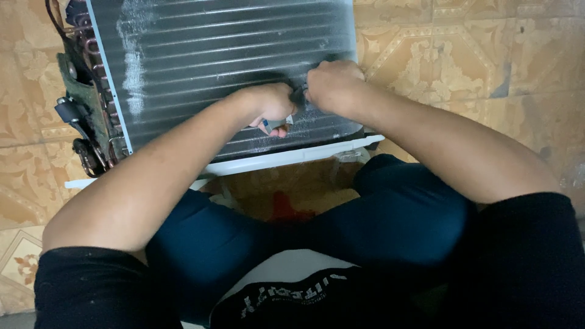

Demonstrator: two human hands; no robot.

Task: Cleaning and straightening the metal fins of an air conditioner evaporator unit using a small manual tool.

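Your knees (390, 207) sit nearest, on the tiled floor (487, 55). Beyond them the finned coil (225, 55) lies flat, long axis left to right. At its near edge, your left hand (268, 105) pinches a small tool (267, 126); your right hand (332, 85) is clenched, touching the fins.
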